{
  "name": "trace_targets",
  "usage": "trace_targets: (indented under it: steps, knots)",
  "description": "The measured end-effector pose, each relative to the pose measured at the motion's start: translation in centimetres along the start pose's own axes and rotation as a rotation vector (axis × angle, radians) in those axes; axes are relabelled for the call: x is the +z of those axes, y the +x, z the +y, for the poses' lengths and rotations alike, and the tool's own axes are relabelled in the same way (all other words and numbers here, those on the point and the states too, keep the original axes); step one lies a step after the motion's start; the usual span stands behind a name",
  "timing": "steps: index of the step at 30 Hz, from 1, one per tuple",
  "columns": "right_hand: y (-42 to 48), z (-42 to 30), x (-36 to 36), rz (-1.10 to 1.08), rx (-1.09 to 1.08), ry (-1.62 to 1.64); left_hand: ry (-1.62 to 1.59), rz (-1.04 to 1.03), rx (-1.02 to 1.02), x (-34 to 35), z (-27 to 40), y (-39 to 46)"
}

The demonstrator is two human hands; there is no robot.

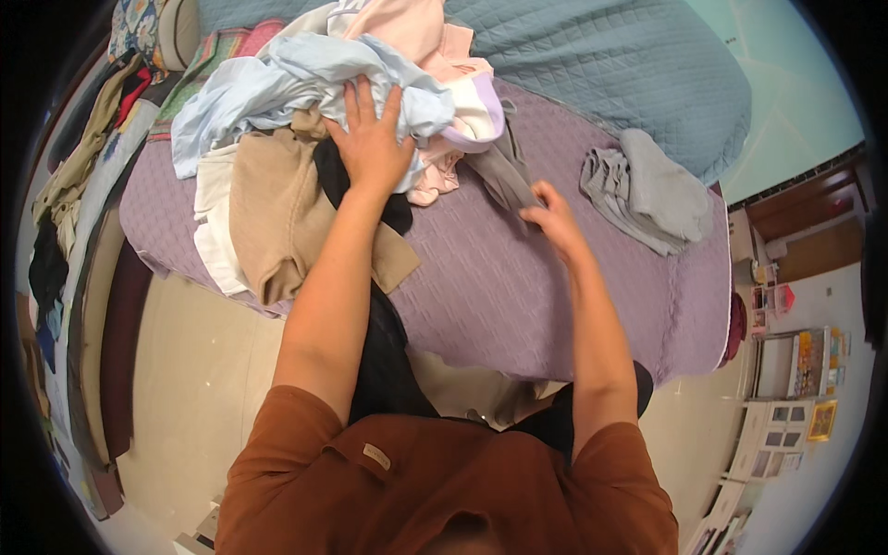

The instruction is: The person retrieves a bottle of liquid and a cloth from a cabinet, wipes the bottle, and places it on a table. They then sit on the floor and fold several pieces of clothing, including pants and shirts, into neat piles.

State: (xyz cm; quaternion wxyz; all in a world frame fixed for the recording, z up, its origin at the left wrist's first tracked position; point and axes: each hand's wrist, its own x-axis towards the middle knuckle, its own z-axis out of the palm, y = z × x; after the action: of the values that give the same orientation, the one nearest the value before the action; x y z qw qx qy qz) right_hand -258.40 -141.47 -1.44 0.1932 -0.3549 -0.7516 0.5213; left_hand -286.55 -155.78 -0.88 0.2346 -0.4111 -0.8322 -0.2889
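My left hand point(374, 146) lies spread, palm down, on a heap of clothes, touching a light blue garment point(257, 87). My right hand point(553, 216) grips the end of a grey-brown garment point(501, 170), which runs out from under the heap. In the heap are a tan knitted garment point(270, 201), a white one point(215, 187) below its left edge, a pink garment point(409, 28) at the top, and a white piece with a lilac edge point(479, 111). Something black shows under my left wrist. Right of my right hand lies a folded grey garment point(652, 191).
The clothes rest on a purple quilted cover point(485, 291). A blue quilted cover point(596, 62) spans the far side. More clothes point(90, 159) hang over a long piece of furniture at left, near a patterned cushion point(139, 31). White shelves and cabinets point(770, 437) stand at right.
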Motion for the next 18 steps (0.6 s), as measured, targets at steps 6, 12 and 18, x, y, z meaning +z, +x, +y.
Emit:
trace_targets:
  steps: [6,12,18]
  knots:
    - [-17.2,1.7,-7.7,0.021,0.094,0.082,0.09,-0.014,0.018,1.2,0.5,0.1]
    - [-31.1,1.4,-13.6,0.159,0.217,0.218,0.163,-0.03,0.056,1.4,0.4,-0.5]
    - [-40.9,6.0,-17.8,0.538,0.123,0.323,0.181,0.035,0.135,2.0,0.1,-1.6]
